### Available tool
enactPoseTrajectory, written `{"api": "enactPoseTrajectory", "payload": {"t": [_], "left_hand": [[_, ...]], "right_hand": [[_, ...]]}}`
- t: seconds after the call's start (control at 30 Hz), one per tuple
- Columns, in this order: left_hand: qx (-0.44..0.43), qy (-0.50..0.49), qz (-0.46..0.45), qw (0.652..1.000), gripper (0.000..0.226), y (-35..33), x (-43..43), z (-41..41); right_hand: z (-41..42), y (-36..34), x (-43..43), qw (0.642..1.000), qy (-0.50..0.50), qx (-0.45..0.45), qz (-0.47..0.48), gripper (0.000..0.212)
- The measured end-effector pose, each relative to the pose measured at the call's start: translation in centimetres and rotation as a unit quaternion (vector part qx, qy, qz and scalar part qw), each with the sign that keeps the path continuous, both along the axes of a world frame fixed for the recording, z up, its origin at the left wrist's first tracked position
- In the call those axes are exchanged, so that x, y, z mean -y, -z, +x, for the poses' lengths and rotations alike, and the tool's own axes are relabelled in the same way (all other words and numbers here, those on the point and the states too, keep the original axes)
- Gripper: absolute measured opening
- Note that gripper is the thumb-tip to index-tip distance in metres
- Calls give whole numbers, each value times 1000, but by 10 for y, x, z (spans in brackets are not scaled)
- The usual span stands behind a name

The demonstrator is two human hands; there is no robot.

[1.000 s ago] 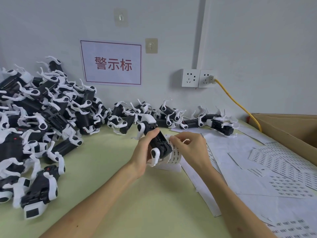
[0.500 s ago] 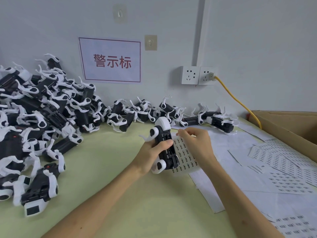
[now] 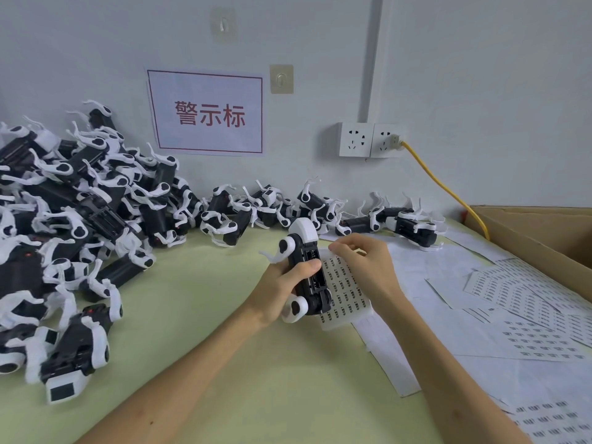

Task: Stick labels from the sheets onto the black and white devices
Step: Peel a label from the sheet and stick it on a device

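My left hand grips a black and white device upright above the green table, thumb across its black body. Just right of it lies a label sheet printed with small black labels. My right hand is over that sheet, its fingertips pinched at the sheet's top edge close to the device. Whether a label is between the fingers is too small to tell. A big heap of the same devices fills the left side, and a row of devices lines the wall.
More label sheets and bare backing papers cover the table's right side. A cardboard box stands at the far right. A yellow cable runs from the wall sockets down behind the box. A sign hangs on the wall.
My left hand has turned the device from lying tilted to standing upright and lifted it slightly. My right hand stays at the label sheet, which now lies flatter beside the device.
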State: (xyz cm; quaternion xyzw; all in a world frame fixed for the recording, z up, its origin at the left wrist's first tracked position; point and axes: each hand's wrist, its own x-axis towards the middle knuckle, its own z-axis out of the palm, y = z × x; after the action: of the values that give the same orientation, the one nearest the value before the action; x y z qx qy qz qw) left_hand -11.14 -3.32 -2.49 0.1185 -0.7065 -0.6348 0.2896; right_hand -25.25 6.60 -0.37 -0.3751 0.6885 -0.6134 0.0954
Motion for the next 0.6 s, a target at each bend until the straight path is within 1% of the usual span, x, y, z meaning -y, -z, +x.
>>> {"api": "enactPoseTrajectory", "payload": {"t": [0.1,0.2,0.27,0.33,0.4,0.5,0.57,0.6], "left_hand": [[2,7,-1,1000,47,1,0,0],[0,13,-7,1000,50,1,1,0],[0,13,-2,1000,53,2,2,-1],[8,8,8,1000,56,2,2,-1],[31,2,18,999,56,0,2,-2],[100,-15,25,995,47,-3,6,-5],[146,-31,71,986,42,-3,10,-8],[151,-44,109,981,40,-3,13,-9]], "right_hand": [[-5,1,1,1000,12,1,5,14],[-4,3,3,1000,20,-18,3,16],[-4,5,5,999,37,-17,-16,17],[-8,5,5,997,63,3,-50,16],[-15,3,1,992,86,31,-88,14],[-20,0,-3,987,82,65,-118,12],[-19,0,-3,989,59,73,-116,11],[-18,0,-2,990,46,75,-113,13]]}}
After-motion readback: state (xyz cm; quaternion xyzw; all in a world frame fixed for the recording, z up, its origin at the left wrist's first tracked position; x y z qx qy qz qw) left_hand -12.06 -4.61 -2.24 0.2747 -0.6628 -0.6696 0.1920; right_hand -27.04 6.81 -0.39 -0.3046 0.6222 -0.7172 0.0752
